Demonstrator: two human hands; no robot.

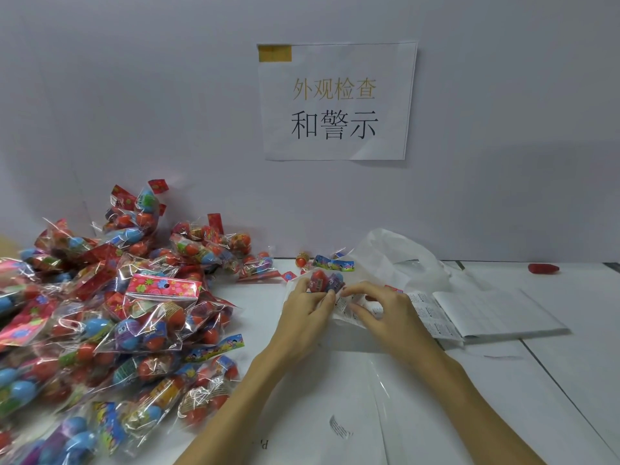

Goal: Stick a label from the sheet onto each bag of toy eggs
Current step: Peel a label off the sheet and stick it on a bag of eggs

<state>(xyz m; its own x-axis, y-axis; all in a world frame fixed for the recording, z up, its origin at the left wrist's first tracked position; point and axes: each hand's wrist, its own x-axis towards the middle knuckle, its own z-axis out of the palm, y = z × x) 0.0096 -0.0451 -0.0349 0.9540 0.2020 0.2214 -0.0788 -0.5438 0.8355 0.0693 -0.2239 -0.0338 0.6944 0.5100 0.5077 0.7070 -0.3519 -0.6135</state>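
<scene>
My left hand [307, 302] grips a clear bag of toy eggs [326, 280], with red and purple eggs showing above my fingers. My right hand [375, 305] pinches a small printed label [343, 305] against the bag's lower part, thumb and forefinger closed on it. Under and to the right of my right hand lies the label sheet [432, 313], a strip of small printed labels on white backing. A big heap of egg bags [110, 310] covers the table's left side.
A white plastic bag [399, 256] lies crumpled against the wall behind my hands. White paper sheets [496, 313] lie to the right, a red object [543, 268] at the far right by the wall. A loose label [339, 427] lies on the table near me.
</scene>
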